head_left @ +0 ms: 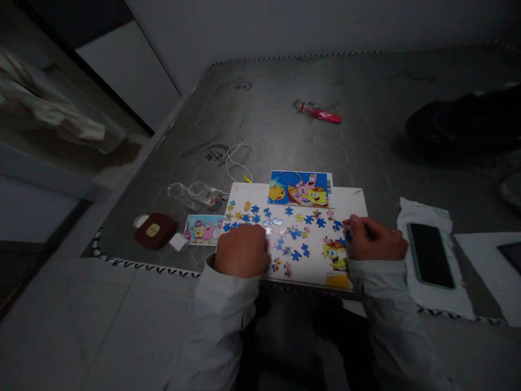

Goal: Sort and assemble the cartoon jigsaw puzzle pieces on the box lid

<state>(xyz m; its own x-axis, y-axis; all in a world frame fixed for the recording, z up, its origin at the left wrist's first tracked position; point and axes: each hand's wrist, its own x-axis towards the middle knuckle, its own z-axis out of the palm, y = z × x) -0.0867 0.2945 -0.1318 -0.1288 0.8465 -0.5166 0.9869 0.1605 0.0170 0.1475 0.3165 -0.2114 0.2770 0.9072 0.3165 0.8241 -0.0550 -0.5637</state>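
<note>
Many loose jigsaw puzzle pieces [288, 211], mostly blue with some yellow and pink, are spread over a white board [248, 191]. My left hand [242, 251] rests closed on the board's left part, its fingertips hidden beneath it. At the right edge, my right hand [376, 239] has thumb and forefinger pinched at a small blue puzzle piece [348, 234], partly covered by the fingers. Just left of that hand lies a joined section of puzzle [335, 255] with a yellow cartoon figure. A cartoon picture card [300, 189] lies along the board's far edge.
Left of the board are a second picture card [204, 230], a brown case [156, 230], a white cube [179, 242] and clear glass containers [198, 195]. A phone [430, 255] lies on a white cloth [423, 209] at right. Farther back is a red-handled object [321, 113].
</note>
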